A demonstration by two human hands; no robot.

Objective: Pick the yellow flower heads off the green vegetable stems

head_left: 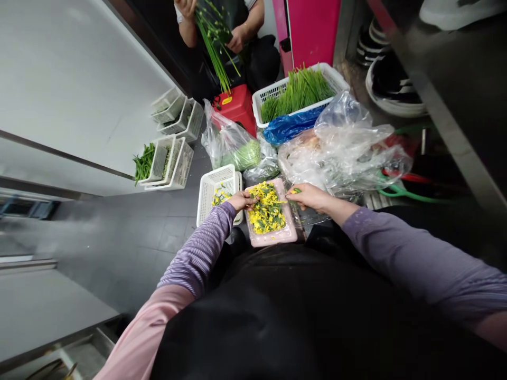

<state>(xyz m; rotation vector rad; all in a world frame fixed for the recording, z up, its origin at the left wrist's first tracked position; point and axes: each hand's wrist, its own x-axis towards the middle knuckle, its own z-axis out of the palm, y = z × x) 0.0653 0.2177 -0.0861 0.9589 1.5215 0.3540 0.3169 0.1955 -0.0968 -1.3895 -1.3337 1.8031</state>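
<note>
A pink tray [273, 239] full of yellow flowers [267, 211] with green bits lies in front of me. My left hand [241, 201] is at the tray's left edge, its fingers closed on something I cannot make out. Just right of the tray, my right hand [307, 196] pinches a small green and yellow flower piece [295, 191]. To the left, beside my left hand, stands a white basket [206, 198] with a few yellow flowers in it.
Clear plastic bags [336, 153] and a blue bag [291, 125] lie beyond the tray. Behind them a white basket [259, 113] holds green stalks. Stacked baskets [182, 166] stand left. Opposite, a person holds long green stems [216, 50] near a red box [237, 108].
</note>
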